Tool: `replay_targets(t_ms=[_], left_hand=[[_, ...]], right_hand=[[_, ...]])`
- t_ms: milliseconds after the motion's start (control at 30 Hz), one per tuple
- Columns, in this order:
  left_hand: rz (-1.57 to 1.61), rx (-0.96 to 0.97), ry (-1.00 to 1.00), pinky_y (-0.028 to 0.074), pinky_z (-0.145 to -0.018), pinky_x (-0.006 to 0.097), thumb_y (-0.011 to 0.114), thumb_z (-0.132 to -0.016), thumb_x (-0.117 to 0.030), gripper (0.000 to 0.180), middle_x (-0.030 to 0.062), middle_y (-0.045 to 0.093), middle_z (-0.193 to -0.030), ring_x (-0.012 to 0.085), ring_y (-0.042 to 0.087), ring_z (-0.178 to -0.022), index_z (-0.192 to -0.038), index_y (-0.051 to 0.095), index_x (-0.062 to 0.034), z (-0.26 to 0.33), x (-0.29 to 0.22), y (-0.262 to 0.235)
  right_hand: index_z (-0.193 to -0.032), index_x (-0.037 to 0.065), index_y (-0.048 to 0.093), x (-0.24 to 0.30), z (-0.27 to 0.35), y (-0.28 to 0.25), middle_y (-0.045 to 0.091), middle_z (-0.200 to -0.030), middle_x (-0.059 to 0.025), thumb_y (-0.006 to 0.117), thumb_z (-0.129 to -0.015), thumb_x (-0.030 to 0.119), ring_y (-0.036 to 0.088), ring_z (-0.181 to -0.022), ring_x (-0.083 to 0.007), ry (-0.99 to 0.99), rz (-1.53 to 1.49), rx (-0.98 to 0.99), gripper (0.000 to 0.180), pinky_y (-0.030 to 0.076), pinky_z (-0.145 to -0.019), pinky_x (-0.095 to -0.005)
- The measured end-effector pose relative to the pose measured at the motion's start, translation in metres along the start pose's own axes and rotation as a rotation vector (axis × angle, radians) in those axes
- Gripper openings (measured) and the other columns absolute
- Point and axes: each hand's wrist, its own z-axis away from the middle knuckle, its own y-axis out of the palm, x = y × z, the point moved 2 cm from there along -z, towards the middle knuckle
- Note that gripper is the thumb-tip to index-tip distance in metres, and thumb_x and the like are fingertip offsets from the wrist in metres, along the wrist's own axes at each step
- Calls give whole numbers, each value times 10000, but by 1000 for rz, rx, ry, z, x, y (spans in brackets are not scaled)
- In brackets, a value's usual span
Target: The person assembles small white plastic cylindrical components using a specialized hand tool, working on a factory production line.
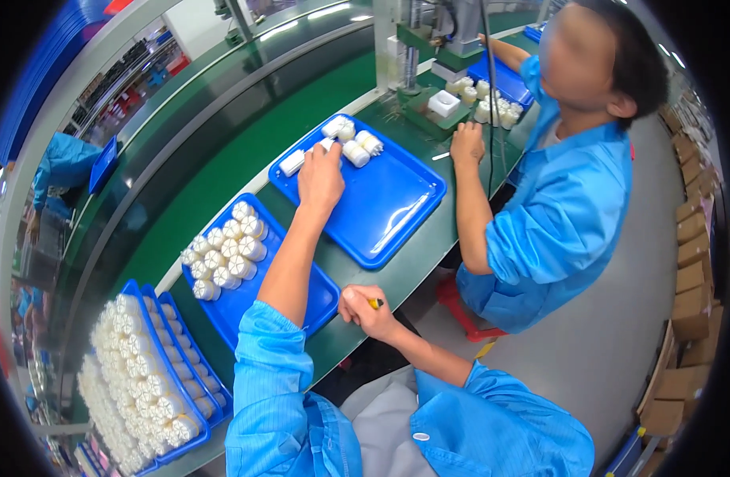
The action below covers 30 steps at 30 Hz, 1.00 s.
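Left hand [320,176] stretched onto far blue tray [381,207], fingers touching white cylindrical part [327,145] at its far edge. Right hand [365,312] fisted around yellow-tipped tool [375,303], at counter [404,274] edge nearer than that tray.

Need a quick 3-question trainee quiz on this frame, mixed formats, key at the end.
1. True or false: the left hand reaches into the far blue tray among the white cylindrical parts.
2. What does the right hand hold? A) a white part B) a small yellow-tipped tool C) a cardboard box
3. Fill in: the near blue tray, under the left forearm, holds a cluster of ___ parts.

Key: 1 true; 2 B; 3 white.
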Motion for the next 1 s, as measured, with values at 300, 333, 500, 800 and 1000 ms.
replay_targets(t_ms=[300,333,500,800,1000], left_hand=[[1972,46,-660,555,-737,320,508,-986,-180,291,150,624,-1009,225,641,-847,-1181,522,36,75,-20,-62],[2036,44,-666,555,-752,322,510,-992,-221,324,152,617,-1039,231,632,-862,-1194,518,32,89,-20,-71],[2161,-80,-641,567,-790,308,529,-992,-326,474,154,617,-1070,238,637,-907,-1278,471,47,145,-29,-109],[2054,-135,-544,561,-850,357,600,-952,-285,571,166,609,-1134,275,644,-1004,-1359,399,63,198,-38,-144],[2169,-155,-548,533,-884,386,574,-956,-231,513,179,609,-1135,282,639,-1025,-1359,408,38,210,-45,-158]], right_hand=[[-620,21,531,-1,-1,-7,506,-563,-31,437,-1003,281,450,-528,-104,-18,-33,1,472,345,-509,-282],[-624,20,531,-4,-2,-9,502,-557,-28,440,-1001,292,439,-514,-98,-15,-26,-6,474,338,-497,-279],[-618,25,535,-8,-3,-4,494,-543,-13,430,-999,328,418,-491,-73,-41,-25,-49,498,322,-465,-253],[-616,34,494,-14,-3,-3,547,-590,-57,412,-1006,286,413,-481,-79,-50,5,-62,472,323,-456,-248],[-609,43,462,-15,-2,-2,552,-599,-71,405,-1003,268,408,-481,-79,-57,-7,-72,457,321,-453,-240]])
